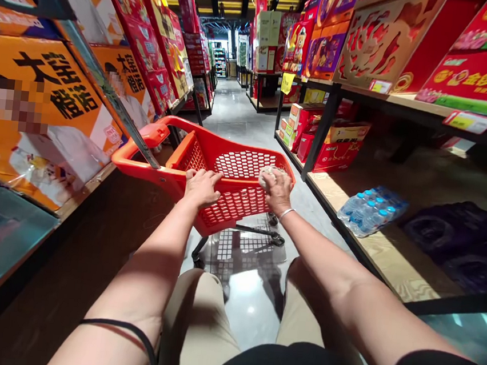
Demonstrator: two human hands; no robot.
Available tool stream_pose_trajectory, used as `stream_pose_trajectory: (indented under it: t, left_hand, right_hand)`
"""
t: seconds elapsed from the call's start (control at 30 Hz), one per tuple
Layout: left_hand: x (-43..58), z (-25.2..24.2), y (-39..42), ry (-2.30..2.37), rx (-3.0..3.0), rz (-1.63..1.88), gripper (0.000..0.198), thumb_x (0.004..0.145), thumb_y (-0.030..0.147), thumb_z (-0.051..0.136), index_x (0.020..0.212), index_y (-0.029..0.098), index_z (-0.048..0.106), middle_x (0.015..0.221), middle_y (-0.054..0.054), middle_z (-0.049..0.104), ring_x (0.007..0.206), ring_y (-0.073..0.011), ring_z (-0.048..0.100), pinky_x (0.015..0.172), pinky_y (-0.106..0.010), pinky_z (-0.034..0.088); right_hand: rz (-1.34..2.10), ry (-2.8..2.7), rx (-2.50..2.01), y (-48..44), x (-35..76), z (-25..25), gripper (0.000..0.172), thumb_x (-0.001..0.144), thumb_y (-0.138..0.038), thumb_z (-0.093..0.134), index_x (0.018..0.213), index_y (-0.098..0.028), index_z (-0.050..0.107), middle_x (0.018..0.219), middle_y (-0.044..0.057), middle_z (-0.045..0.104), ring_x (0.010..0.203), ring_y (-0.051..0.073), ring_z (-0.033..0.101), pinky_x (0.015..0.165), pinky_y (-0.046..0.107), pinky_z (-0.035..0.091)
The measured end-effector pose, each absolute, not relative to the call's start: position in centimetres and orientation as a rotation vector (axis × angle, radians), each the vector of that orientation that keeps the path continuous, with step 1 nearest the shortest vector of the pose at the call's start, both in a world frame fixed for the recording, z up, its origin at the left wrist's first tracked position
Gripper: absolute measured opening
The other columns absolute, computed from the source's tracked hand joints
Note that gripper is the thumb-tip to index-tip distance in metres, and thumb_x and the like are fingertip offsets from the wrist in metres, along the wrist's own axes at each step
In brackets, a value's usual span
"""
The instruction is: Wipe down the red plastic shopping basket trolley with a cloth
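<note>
A red plastic shopping cart (241, 162) stands in a shop aisle right in front of me. My left hand (201, 186) is closed over the cart's near rim. My right hand (278, 190) rests on the same rim further right, fingers curled around a crumpled whitish cloth (266, 176) pressed against the basket edge. A thin bracelet circles my right wrist. My beige trousers and black top show at the bottom of the view.
Shelves with orange boxes (48, 106) line the left side, red gift boxes (482, 73) the upper right. A pack of water bottles (370, 211) lies on the low wooden shelf (395, 260) at right. The glossy grey aisle floor (237, 113) runs ahead.
</note>
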State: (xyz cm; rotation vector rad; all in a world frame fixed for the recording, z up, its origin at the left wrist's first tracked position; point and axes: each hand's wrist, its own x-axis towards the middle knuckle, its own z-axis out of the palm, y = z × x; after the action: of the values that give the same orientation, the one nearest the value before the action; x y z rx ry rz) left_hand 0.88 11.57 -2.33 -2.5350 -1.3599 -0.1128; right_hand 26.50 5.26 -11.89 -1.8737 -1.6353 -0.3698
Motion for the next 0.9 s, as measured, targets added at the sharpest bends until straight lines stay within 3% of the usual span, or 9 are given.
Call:
stream_pose_trajectory:
  t: [0.17, 0.3, 0.43, 0.63, 0.77, 0.9]
  left_hand:
    - [0.8, -2.2, 11.9, -1.388, -2.512, -0.086, 0.061, 0.086, 0.035, 0.052, 0.146, 0.028, 0.053, 0.138, -0.007, 0.064, 0.124, -0.0301, 0.05, 0.106, -0.049, 0.027]
    - [0.8, -2.2, 12.0, -1.388, -2.511, -0.081, 0.061, 0.086, 0.034, 0.052, 0.146, 0.027, 0.053, 0.136, -0.007, 0.065, 0.123, -0.0296, 0.05, 0.106, -0.049, 0.027]
    - [0.8, -2.5, 12.2, -1.378, -2.524, -0.116, 0.06, 0.085, 0.033, 0.053, 0.146, 0.031, 0.052, 0.138, -0.005, 0.064, 0.123, -0.0298, 0.05, 0.107, -0.048, 0.026]
    - [0.4, -2.7, 12.6, -1.358, -2.56, -0.156, 0.062, 0.085, 0.027, 0.05, 0.147, 0.029, 0.053, 0.137, -0.006, 0.063, 0.119, -0.0303, 0.05, 0.106, -0.05, 0.026]
    - [0.3, -2.5, 12.4, -1.366, -2.563, -0.146, 0.064, 0.083, 0.024, 0.05, 0.147, 0.031, 0.052, 0.136, -0.005, 0.063, 0.118, -0.0289, 0.049, 0.105, -0.047, 0.026]
    - [0.4, -2.5, 12.4, -1.374, -2.586, -0.115, 0.069, 0.083, 0.028, 0.052, 0.151, 0.038, 0.047, 0.137, -0.003, 0.062, 0.119, -0.0297, 0.048, 0.106, -0.048, 0.025]
  right_hand:
    - [-0.409, -2.001, -1.757, 5.5, 22.2, -16.9, 0.048, 0.098, -0.02, 0.049, 0.138, -0.045, 0.058, 0.15, 0.002, 0.047, 0.135, 0.033, 0.026, 0.106, 0.055, 0.028]
    - [-0.302, -2.33, -1.699, 4.1, 22.8, -20.5, 0.034, 0.102, -0.024, 0.046, 0.124, -0.037, 0.068, 0.144, 0.004, 0.056, 0.128, 0.03, 0.034, 0.1, 0.051, 0.032]
    - [-0.351, -2.31, -1.607, 4.1, 22.0, -18.7, 0.033, 0.104, -0.026, 0.043, 0.122, -0.035, 0.069, 0.141, 0.004, 0.059, 0.123, 0.029, 0.037, 0.097, 0.047, 0.033]
    - [-0.493, -2.124, -1.457, 7.2, 18.3, -13.8, 0.035, 0.105, -0.03, 0.045, 0.135, -0.041, 0.061, 0.15, 0.001, 0.051, 0.136, 0.031, 0.028, 0.103, 0.05, 0.029]
    - [-0.36, -2.392, -1.494, 6.8, 18.6, -16.4, 0.034, 0.106, -0.027, 0.042, 0.129, -0.04, 0.064, 0.148, 0.0, 0.052, 0.132, 0.028, 0.034, 0.103, 0.051, 0.031]
    - [-0.29, -2.509, -1.53, 4.7, 21.5, -18.6, 0.025, 0.101, -0.026, 0.052, 0.112, -0.034, 0.073, 0.129, 0.002, 0.063, 0.12, 0.026, 0.043, 0.095, 0.044, 0.037]
